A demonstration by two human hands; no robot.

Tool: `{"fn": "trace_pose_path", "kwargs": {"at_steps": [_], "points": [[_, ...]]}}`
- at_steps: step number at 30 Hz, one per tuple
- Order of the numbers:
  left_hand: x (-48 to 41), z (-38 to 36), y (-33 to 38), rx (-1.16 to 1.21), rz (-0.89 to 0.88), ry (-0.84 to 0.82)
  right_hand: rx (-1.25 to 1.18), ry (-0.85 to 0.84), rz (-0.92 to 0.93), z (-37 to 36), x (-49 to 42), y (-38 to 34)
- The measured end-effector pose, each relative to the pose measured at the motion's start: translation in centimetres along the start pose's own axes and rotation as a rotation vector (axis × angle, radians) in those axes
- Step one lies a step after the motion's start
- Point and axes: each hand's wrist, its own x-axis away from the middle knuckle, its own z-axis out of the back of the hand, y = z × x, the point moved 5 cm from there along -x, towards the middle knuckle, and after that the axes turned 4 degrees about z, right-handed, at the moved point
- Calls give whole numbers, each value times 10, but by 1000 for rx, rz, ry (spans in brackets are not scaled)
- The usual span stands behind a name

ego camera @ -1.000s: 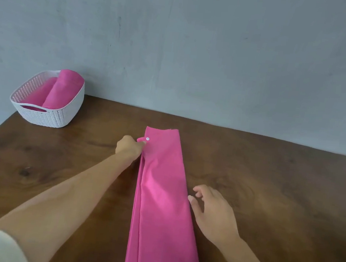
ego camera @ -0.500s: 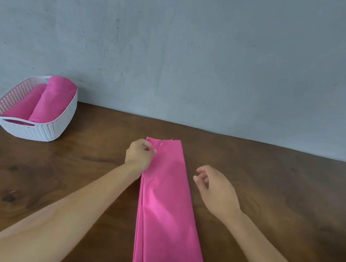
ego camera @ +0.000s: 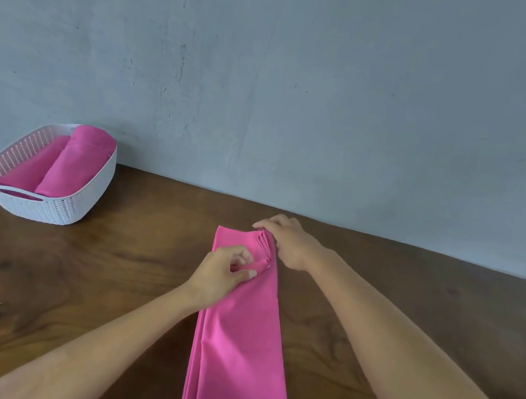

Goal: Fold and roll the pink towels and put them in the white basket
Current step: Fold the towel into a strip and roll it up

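Towel status: the pink towel [ego camera: 237, 345], folded into a long strip, lies flat on the brown counter [ego camera: 80, 276]. Left hand [ego camera: 219, 277] pinches a small tuck of cloth near its far end, fingers [ego camera: 243, 256] curled. Right hand [ego camera: 286, 242] covers the far right corner, touching the layered edges; grip cannot be told. White basket [ego camera: 89, 201], far left, holds two rolled towels [ego camera: 70, 162].

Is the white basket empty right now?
No, two rolled pink towels lie side by side inside the white basket.
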Motion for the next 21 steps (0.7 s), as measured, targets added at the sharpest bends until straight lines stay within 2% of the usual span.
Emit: {"fn": "trace_pose_path", "kwargs": {"at_steps": [4,9,13,18,21], "points": [[1,6,2,111,-8,-52,37,-145,-24,0,-29,1],[2,25,-13,335,85,-72,101,-306,-61,-3,-56,9],[-4,38,-24,351,82,-66,150,-273,-67,11,-62,7],[-25,55,-45,260,153,162,142,-227,-32,25,-45,4],[-40,55,-59,176,237,168,113,-161,-4,26,-33,7]]}}
